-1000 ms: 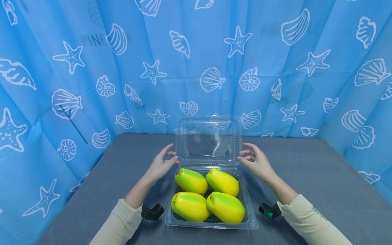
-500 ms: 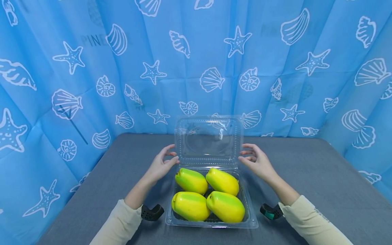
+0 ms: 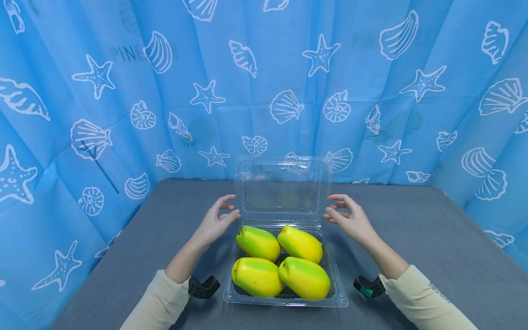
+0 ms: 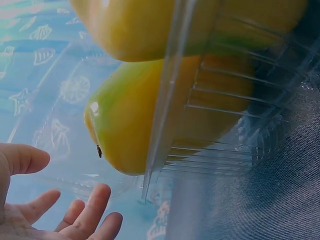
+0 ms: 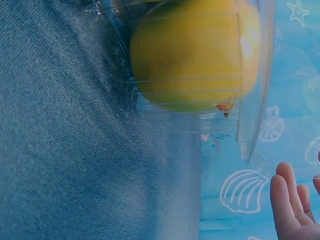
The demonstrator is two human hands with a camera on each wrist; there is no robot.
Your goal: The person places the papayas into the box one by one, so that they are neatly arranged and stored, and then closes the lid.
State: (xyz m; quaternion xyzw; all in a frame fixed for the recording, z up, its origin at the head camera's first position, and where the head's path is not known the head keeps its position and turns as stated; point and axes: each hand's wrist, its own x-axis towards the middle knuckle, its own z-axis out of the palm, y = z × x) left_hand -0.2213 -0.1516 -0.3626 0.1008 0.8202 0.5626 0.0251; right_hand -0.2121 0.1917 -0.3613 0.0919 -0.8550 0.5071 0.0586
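Observation:
A clear plastic clamshell box (image 3: 341, 300) lies on the table with its hinged lid (image 3: 284, 188) raised at the back. Several yellow-green, papaya-like fruits (image 3: 303, 278) fill its base in two rows. Beside the lid's left edge is my left hand (image 3: 212, 224), fingers loosely bent and thumb apart. My right hand (image 3: 350, 222) is by the right edge in a similar pose. In the left wrist view, nothing shows between the thumb and fingers (image 4: 95, 212). Straight fingers (image 5: 285, 200) appear in the right wrist view below the box rim. Whether fingertips touch the lid, I cannot tell.
A grey cloth covers the table (image 3: 412, 238). Behind and along the sides hangs a blue curtain (image 3: 264, 91) printed with white shells and starfish. Black straps (image 3: 204, 287) sit at both wrists, near the box's sides.
The lid has tipped slightly, and its upper right edge now sits farther right. My right hand has shifted a little to the right. My left hand and the fruits have barely moved.

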